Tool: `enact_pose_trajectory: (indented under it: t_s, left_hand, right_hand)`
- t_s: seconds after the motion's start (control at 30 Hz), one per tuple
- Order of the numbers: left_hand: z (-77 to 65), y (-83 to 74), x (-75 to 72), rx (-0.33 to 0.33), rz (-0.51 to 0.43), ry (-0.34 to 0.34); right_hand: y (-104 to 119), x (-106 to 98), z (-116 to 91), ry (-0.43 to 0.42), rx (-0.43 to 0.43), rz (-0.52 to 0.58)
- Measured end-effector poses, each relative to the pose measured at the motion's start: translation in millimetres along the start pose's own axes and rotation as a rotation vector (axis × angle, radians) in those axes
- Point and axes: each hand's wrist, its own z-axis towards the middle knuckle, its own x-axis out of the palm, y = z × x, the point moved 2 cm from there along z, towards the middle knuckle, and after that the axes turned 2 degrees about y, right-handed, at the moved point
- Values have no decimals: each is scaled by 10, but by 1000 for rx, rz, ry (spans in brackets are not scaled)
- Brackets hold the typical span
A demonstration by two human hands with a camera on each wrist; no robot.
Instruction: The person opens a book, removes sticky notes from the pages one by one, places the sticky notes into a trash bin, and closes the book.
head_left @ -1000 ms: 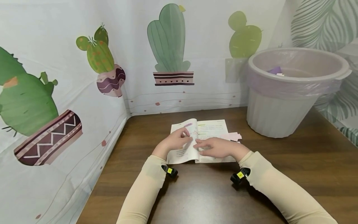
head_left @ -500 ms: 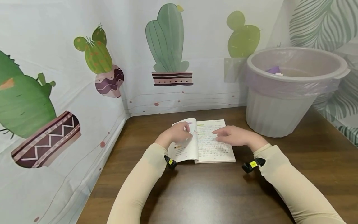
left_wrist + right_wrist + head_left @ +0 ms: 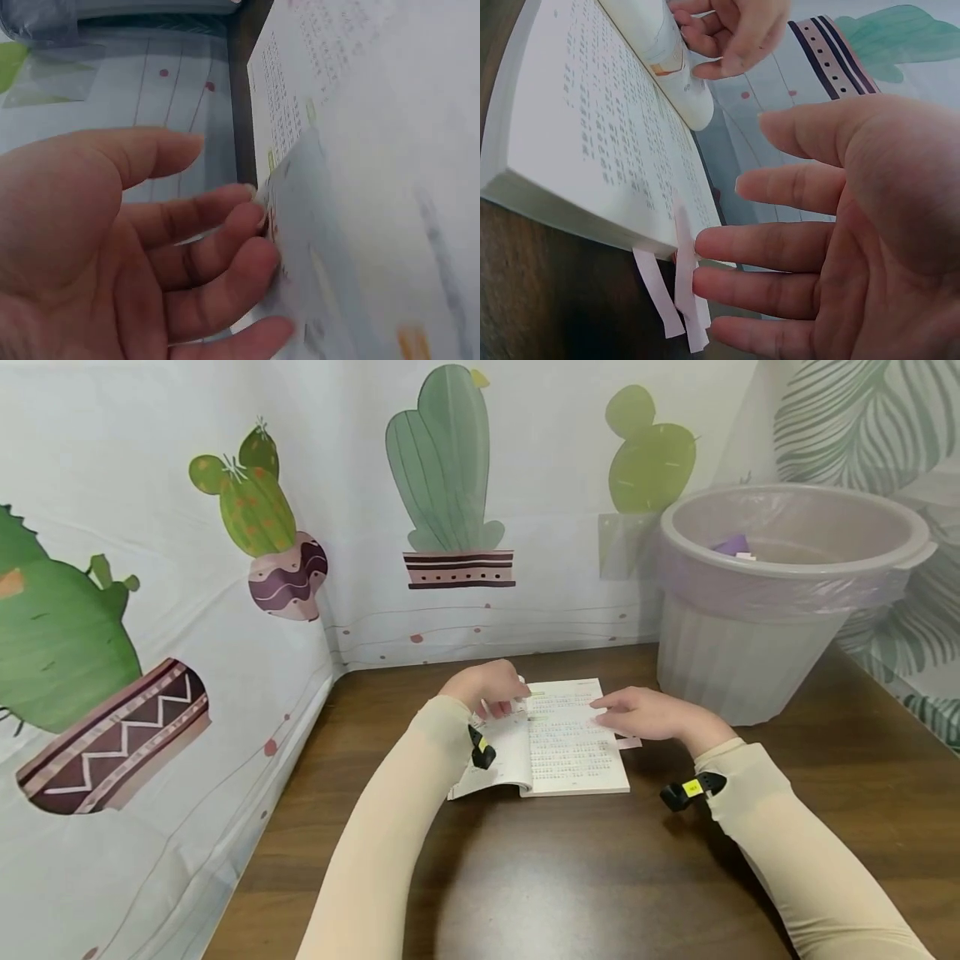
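An open book (image 3: pixel 573 756) with printed pages lies on the table, its left pages bulging up. At the upper part of these left pages is my left hand (image 3: pixel 487 687); in the left wrist view, its loosely bent fingertips touch the curved page (image 3: pixel 352 255), thumb apart. My right hand (image 3: pixel 651 714) is at the book's right edge. The right wrist view shows its straight fingers (image 3: pixel 769 247) beside pink paper strips (image 3: pixel 686 281) sticking out from the pages, the fingertips overlapping one strip. Nothing is pinched between thumb and fingers there.
Behind the book on the right stands a large lined bin (image 3: pixel 750 652) with a purple item (image 3: pixel 731 545) inside. A white cactus-print curtain (image 3: pixel 360 510) surrounds the wooden table (image 3: pixel 555 877) at the back and left.
My left hand has shifted up toward the top of the left pages. The right hand has moved rightward, off the middle of the right page to its outer edge.
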Motion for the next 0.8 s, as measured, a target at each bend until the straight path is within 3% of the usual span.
enact_pose_trajectory:
  t_s: [0.07,0.17,0.3,0.4,0.57,0.8]
  left_hand:
    - [76,-39,-1,-36,-35,-27]
    - [190,-102,21,-37,-94,-124]
    - [318,-192,89,44,-127,-252]
    - [375,-263,160,125,-168,-280]
    - [433,-378,266,208,-222,-221]
    - [443,-466,434,245,-142,-34]
  right_hand:
    - [-23,-2,-3,-1,6,1]
    - [-47,-9,0,-15,19,4]
    - [-81,-26,21,-41,16,0]
    - [-129,-37,42,-53,44,23]
    - [-229,-35,64,-70,130,71]
    - [-287,6,61,-78,214,57]
